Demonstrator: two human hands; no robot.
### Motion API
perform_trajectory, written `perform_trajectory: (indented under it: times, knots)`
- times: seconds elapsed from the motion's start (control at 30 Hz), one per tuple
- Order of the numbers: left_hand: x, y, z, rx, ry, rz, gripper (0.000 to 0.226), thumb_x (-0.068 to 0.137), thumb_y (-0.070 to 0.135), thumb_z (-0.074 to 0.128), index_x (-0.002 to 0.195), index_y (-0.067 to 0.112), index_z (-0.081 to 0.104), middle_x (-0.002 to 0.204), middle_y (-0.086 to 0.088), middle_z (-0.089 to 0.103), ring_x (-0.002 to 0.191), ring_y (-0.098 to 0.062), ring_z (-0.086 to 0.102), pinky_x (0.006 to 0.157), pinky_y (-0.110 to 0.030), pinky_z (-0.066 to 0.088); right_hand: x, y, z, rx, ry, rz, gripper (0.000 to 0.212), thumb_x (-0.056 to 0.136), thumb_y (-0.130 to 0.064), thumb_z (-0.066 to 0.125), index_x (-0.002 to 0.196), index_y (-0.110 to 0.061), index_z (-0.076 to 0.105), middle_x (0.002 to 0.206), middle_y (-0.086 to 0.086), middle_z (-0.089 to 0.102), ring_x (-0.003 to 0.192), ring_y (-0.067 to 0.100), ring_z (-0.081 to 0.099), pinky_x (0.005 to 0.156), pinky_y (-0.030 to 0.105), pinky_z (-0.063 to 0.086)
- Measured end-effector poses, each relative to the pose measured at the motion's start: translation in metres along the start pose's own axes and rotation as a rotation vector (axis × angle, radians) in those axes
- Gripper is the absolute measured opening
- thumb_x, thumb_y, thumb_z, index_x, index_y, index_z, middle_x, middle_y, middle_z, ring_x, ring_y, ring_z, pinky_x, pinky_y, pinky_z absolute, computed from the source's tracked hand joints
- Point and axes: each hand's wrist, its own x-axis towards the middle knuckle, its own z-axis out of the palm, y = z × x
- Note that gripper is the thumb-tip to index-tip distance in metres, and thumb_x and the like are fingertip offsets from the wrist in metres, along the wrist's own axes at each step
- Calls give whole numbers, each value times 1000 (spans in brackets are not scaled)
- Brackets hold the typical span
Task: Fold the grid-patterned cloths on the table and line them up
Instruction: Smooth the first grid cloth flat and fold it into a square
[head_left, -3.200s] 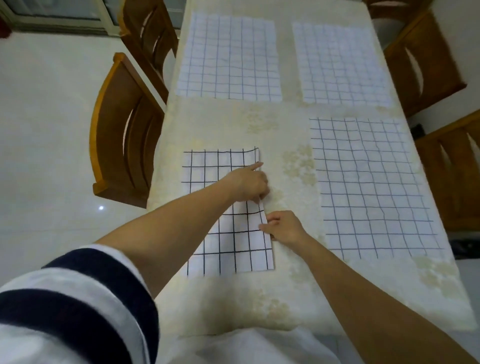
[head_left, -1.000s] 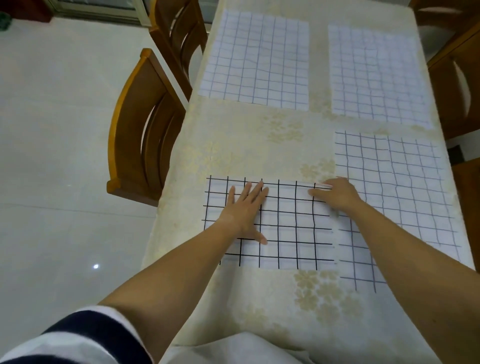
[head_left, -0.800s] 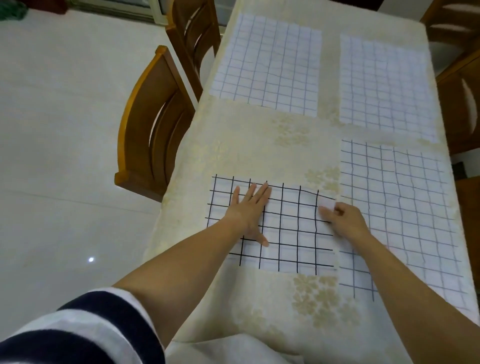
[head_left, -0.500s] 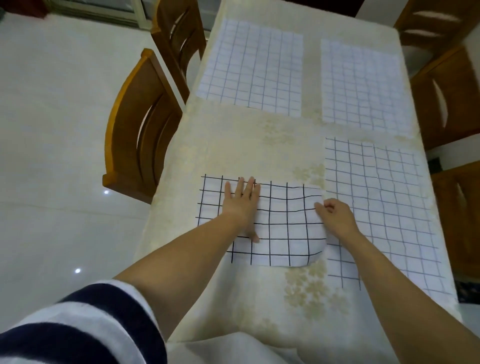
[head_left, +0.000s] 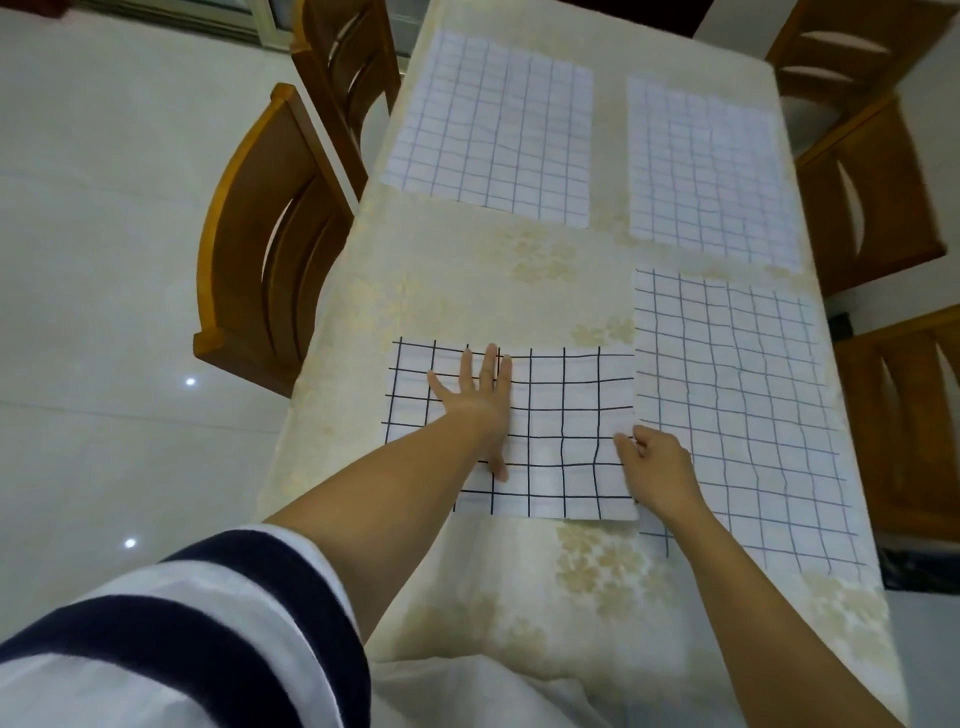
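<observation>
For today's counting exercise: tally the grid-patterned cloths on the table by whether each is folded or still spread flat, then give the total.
Folded cloth: 1
Unfolded cloths: 3
Total: 4

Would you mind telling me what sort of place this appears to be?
Most likely a home dining room: a long table under a floral tablecloth, wooden dining chairs along both sides, and a glossy tiled floor.
</observation>
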Motion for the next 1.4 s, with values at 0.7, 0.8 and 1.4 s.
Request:
perform_trajectory:
  times: [0.7,0.8,1.4]
  knots:
    - [-12,-167,22,-283,548,244,97,93,71,47,163,21,0,168,4,-19,156,-24,-10,127,-46,2,-30,-99,32,-378,210,-247,41,103,-28,37,68,-13,52,58,4,54,54,25,52,48,28,29]
    - [-7,-188,55,-164,503,207,100,91,82,28,161,24,-13,168,3,-22,155,-24,-17,127,-43,-3,-32,-112,42,-420,214,-266,40,103,-27,37,68,-12,52,57,5,53,53,27,51,48,29,30]
    - [1,-188,81,-243,739,144,71,104,54,18,163,19,0,171,4,-3,155,-8,-11,128,-37,2,-27,-183,151,-479,-180,-550,54,105,-49,24,150,-23,40,120,7,68,111,29,62,85,40,51]
